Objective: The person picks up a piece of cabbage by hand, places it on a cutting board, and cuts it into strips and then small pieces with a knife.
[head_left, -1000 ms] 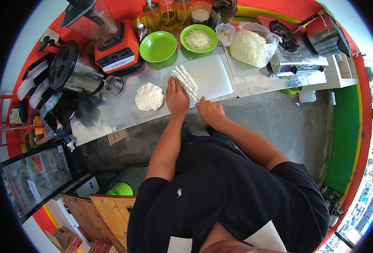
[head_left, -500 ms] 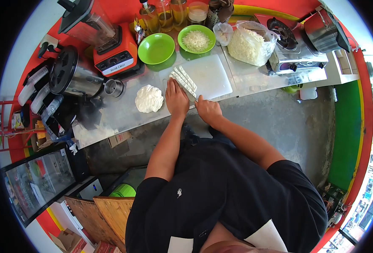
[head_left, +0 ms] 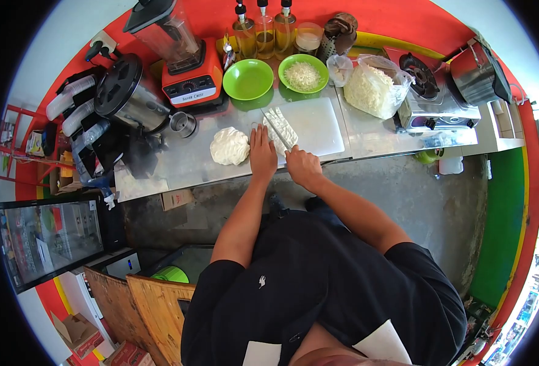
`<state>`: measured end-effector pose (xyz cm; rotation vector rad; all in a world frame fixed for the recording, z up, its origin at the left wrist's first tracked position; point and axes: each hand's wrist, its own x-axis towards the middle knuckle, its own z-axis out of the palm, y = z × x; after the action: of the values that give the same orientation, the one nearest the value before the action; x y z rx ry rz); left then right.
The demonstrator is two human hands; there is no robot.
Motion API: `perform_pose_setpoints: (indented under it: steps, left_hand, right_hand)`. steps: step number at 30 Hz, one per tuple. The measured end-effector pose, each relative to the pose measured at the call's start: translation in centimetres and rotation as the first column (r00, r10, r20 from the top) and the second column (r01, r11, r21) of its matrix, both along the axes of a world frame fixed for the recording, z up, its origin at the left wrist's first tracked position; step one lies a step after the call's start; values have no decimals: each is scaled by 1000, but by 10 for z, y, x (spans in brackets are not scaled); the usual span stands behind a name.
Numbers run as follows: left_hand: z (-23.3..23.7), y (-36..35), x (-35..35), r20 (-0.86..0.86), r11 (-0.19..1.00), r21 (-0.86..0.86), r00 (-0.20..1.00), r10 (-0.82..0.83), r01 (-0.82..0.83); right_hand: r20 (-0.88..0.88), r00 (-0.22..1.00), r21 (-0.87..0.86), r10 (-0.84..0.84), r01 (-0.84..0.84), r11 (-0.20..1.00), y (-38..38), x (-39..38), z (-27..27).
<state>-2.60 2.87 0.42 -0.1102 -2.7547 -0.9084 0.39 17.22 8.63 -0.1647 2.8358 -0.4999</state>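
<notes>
A white chopping board (head_left: 323, 127) lies on the steel counter in front of me. On its left part is a flat piece of pale dough (head_left: 286, 129) with cut lines across it. My right hand (head_left: 305, 166) grips a knife (head_left: 275, 130), whose blade slants over the dough, pointing away and to the left. My left hand (head_left: 263, 157) lies with fingers stretched out along the left edge of the dough, close to the blade. A rounded lump of white dough (head_left: 230, 146) rests on the counter to the left of that hand.
Behind the board stand a green bowl (head_left: 248, 80) and a second green bowl (head_left: 325, 74) of shredded white food. A bag of shreds (head_left: 372, 91) and a gas stove (head_left: 440, 113) are at right. A red blender (head_left: 190, 82) and steel pot (head_left: 132, 97) are at left.
The view has tilted, so the counter sits lower and further right. My left fingers have drawn back from the dough's top to its left edge. The knife blade now shows clearly across the dough.
</notes>
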Motion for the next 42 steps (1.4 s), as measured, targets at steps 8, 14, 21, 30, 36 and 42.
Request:
perform_pose_setpoints:
  steps: [8, 14, 21, 30, 36, 42]
  left_hand:
    - [-2, 3, 1, -61, 1000, -3, 998, 5, -5]
    - [-7, 3, -3, -62, 991, -134, 998, -24, 16]
    - [-5, 8, 1, -43, 982, -189, 999, 6, -14]
    - [-4, 11, 1, -35, 968, -246, 999, 41, -48]
    - [-5, 10, 0, -54, 969, -242, 998, 42, -54]
    - [0, 11, 1, -68, 971, -227, 996, 57, -71]
  right_hand:
    - [69, 997, 75, -27, 22, 997, -7, 5, 8]
    - [53, 998, 100, -19, 13, 995, -13, -1, -1]
    - [62, 997, 108, -41, 35, 994, -13, 13, -10]
    - [111, 990, 71, -89, 81, 994, 1, 50, -23]
    - [-3, 998, 45, -70, 70, 997, -10, 19, -38]
    - [-2, 998, 69, -61, 61, 996, 1, 29, -33]
